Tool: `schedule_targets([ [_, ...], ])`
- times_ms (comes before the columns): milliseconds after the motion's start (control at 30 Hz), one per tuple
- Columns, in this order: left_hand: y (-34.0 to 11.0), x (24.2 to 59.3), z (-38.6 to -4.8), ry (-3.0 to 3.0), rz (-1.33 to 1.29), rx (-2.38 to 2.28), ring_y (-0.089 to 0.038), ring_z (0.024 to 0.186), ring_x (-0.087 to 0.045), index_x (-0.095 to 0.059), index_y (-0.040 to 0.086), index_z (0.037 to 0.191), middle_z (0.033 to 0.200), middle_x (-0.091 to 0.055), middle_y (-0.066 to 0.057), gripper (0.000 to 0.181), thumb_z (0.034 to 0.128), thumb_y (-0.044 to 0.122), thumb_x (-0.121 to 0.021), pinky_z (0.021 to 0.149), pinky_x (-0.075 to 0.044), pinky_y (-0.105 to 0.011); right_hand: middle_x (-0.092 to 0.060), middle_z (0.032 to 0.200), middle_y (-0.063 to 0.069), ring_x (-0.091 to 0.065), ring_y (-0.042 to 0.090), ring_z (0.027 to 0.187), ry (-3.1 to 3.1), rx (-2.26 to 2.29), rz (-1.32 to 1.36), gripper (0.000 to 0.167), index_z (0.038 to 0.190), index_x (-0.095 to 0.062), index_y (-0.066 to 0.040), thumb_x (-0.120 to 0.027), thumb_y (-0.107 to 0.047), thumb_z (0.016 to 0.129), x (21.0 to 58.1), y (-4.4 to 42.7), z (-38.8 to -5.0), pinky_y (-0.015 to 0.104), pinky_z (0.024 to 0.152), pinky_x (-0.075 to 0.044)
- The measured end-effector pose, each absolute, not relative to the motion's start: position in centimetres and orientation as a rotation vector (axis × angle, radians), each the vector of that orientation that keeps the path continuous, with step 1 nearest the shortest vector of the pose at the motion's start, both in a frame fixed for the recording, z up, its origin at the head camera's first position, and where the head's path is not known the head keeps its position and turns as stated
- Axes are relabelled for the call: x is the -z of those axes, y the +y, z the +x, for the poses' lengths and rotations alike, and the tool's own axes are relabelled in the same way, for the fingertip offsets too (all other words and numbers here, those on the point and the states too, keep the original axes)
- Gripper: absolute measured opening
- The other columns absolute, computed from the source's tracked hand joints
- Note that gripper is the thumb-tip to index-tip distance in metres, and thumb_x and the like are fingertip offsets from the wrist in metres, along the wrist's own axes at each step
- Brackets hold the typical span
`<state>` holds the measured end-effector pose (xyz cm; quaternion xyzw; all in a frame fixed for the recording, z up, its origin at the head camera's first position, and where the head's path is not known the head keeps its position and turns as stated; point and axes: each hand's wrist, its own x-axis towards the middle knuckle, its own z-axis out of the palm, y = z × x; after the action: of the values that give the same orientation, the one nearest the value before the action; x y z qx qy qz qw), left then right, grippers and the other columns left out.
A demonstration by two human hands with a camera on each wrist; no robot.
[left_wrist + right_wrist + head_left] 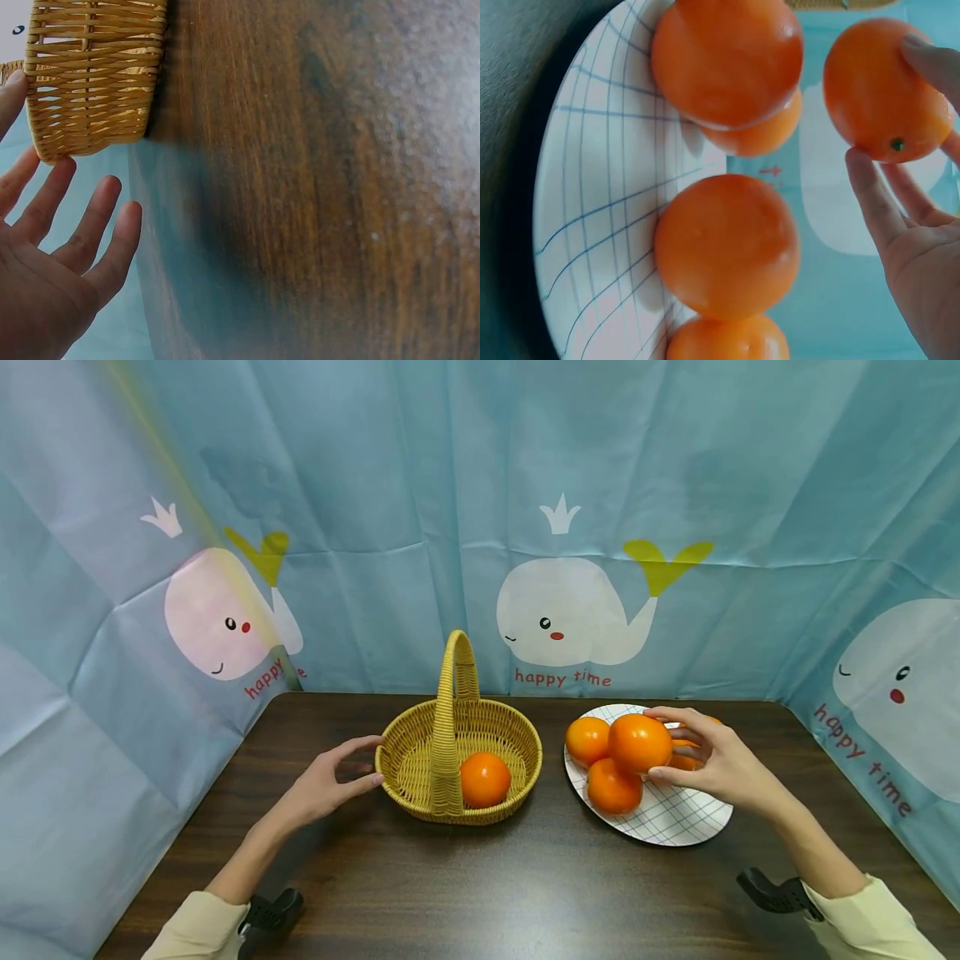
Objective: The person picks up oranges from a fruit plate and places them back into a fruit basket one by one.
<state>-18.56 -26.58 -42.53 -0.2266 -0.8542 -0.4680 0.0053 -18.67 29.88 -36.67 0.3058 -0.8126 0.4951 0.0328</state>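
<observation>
My right hand (723,764) holds an orange (640,743) between thumb and fingertips, above a white plate (686,827) with a blue grid pattern. In the right wrist view, the held orange (885,90) shows a green stem spot and hangs apart from the oranges on the plate. To the left stands a yellow wicker basket (405,803) with a tall arched handle; one orange (486,780) lies inside it. My left hand (324,787) touches the basket's left rim with thumb and fingertips. The left wrist view shows its fingers (97,217) spread and fairly straight beside the woven wall.
Several oranges (615,787) rest on the plate, some partly behind the right hand. Both containers stand on a dark wooden table (517,885). A light blue curtain (375,610) with whale prints hangs behind the table and at its sides.
</observation>
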Motion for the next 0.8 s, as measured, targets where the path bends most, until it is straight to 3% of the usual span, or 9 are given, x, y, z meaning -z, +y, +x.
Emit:
schedule_targets([
  [367,-26.5,42.6,-18.6,-2.669,-0.732,1.456,-0.043,0.111,-0.063,-0.050,-0.002,0.145,0.143,-0.052,-0.025,0.056,0.0953,0.010,-0.073,0.092,-0.051,-0.058,-0.053,0.140,0.007,-0.061,0.028,0.116,-2.502,-1.545,0.958,0.072,0.143,-0.054,-0.013,-0.086,0.002,0.079,36.7,28.1,-19.7,0.030,0.093,-0.052],
  [600,-26.5,42.5,-18.5,-2.677,-0.716,1.453,-0.045,0.112,-0.063,-0.051,0.000,0.145,0.143,-0.053,-0.023,0.056,0.0949,0.011,-0.074,0.093,-0.049,-0.061,-0.053,0.140,0.008,-0.060,0.024,0.117,-2.484,-1.532,0.968,0.073,0.145,-0.054,-0.011,-0.085,0.003,0.081,36.8,26.7,-20.1,0.028,0.094,-0.052],
  [800,-26.6,42.5,-18.7,-2.671,-0.728,1.439,-0.045,0.111,-0.063,-0.051,-0.001,0.144,0.142,-0.053,-0.024,0.056,0.0947,0.010,-0.074,0.092,-0.051,-0.059,-0.052,0.142,0.010,-0.060,0.032,0.118,-2.462,-1.584,0.977,0.072,0.145,-0.053,-0.009,-0.085,0.002,0.081,36.6,25.0,-20.5,0.029,0.095,-0.051],
])
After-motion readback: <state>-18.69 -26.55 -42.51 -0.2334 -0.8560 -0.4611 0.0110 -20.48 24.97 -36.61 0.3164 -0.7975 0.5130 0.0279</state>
